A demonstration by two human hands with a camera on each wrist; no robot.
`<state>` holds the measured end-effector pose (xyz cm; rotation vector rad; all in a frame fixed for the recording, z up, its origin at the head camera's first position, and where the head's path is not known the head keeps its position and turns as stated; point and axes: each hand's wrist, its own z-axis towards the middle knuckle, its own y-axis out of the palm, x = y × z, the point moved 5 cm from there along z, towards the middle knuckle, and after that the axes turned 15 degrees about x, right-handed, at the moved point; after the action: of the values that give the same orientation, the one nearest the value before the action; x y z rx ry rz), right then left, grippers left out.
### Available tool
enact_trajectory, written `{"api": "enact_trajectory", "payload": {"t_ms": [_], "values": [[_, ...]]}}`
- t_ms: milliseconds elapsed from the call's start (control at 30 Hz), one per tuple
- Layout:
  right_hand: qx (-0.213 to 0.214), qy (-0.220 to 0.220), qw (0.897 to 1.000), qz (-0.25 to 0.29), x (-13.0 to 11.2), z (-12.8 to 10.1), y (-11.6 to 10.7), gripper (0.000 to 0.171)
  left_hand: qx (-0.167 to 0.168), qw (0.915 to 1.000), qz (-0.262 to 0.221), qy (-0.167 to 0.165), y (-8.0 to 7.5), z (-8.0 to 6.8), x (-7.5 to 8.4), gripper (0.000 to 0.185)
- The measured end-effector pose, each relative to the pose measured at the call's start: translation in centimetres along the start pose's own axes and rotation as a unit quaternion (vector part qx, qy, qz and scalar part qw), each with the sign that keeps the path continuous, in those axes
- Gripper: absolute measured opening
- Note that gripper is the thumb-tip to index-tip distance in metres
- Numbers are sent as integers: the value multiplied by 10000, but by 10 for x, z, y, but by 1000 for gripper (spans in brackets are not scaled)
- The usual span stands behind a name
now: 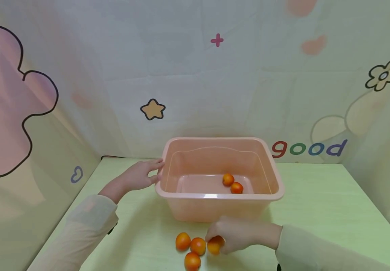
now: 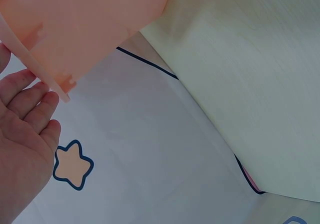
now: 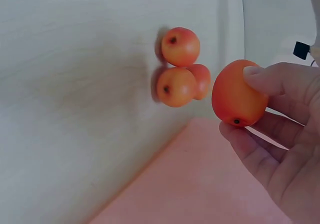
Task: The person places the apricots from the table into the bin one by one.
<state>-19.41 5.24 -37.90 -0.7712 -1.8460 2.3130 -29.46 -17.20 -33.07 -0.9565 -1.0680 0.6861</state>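
My right hand point(image 1: 233, 235) pinches an orange-red fruit like a small apple point(image 3: 240, 94) between thumb and fingers, just in front of the basin. Left of it, three similar fruits point(image 1: 192, 260) lie close together on the table. The pink plastic basin point(image 1: 195, 207) holds two more fruits point(image 1: 228, 180) on its floor, near the right side. At the basin's left rim, the fingertips of my left hand point(image 1: 140, 175) touch the outer edge. In the left wrist view, the fingers point(image 2: 37, 106) reach up under the rim, with no fruit in the hand.
The pale green table point(image 1: 313, 207) extends to both sides of the basin. Behind it hangs a cloth backdrop point(image 1: 188, 86) with printed shapes and the word "good". The basin stands close to the backdrop.
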Motion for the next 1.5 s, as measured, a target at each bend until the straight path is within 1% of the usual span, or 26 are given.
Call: {"api": "enact_trajectory", "payload": {"t_ms": [100, 167, 233, 333, 433, 467, 533, 600, 767, 933, 1033, 1133, 1233, 1300, 1367, 1400, 1500], "values": [[23, -148, 9998, -147, -2, 3, -12, 20, -11, 10000, 2, -20, 0, 0, -1, 53], [10, -134, 9997, -188, -4, 6, -23, 19, -4, 10000, 28, 11, -1, -1, 0, 53], [-15, -26, 9998, -211, -6, 9, -35, 20, 2, 10000, 45, 22, -2, -1, 0, 53], [-149, 325, 9993, -60, -9, 14, -54, 24, 23, 10000, 75, 59, -2, -1, 1, 53], [-204, 563, 9982, -28, -11, 19, -71, 24, 31, 10000, 65, 60, -2, -2, 1, 53], [-201, 660, 9976, -78, -10, 20, -76, 24, 45, 9999, 63, 78, -2, -1, 1, 52], [-140, 714, 9972, -189, -10, 23, -86, 24, 58, 9999, 54, 95, -2, -2, 2, 52], [-52, 671, 9976, -179, -9, 27, -93, 23, 79, 9999, 45, 120, -3, -2, 2, 52], [-34, 749, 9972, 57, -2, 36, -103, 23, 95, 9998, 71, 180, -2, -1, 1, 52], [-113, 1185, 9929, 62, 12, 46, -113, 26, 76, 9998, 65, 175, -1, -1, 0, 52], [-89, 1507, 9885, 104, 26, 52, -117, 27, 77, 9998, 44, 166, -1, -1, -1, 52], [28, 1809, 9834, 167, 43, 57, -119, 29, 72, 9998, 36, 162, -1, -1, -1, 52], [58, 2057, 9782, 286, 56, 60, -118, 19, 78, 9998, 32, 166, -1, -1, -1, 52], [61, 2236, 9739, 382, 61, 62, -118, 17, 95, 9997, 51, 212, -2, -1, 0, 51], [54, 2505, 9668, 507, 64, 62, -118, 19, 89, 9998, 30, 185, -2, -1, 0, 52], [71, 2698, 9611, 595, 65, 62, -119, 19, 83, 9998, 13, 163, -2, -1, 0, 52], [201, 3054, 9488, 778, 66, 61, -120, 23, 51, 9999, -9, 128, -2, -2, 0, 52]]}}
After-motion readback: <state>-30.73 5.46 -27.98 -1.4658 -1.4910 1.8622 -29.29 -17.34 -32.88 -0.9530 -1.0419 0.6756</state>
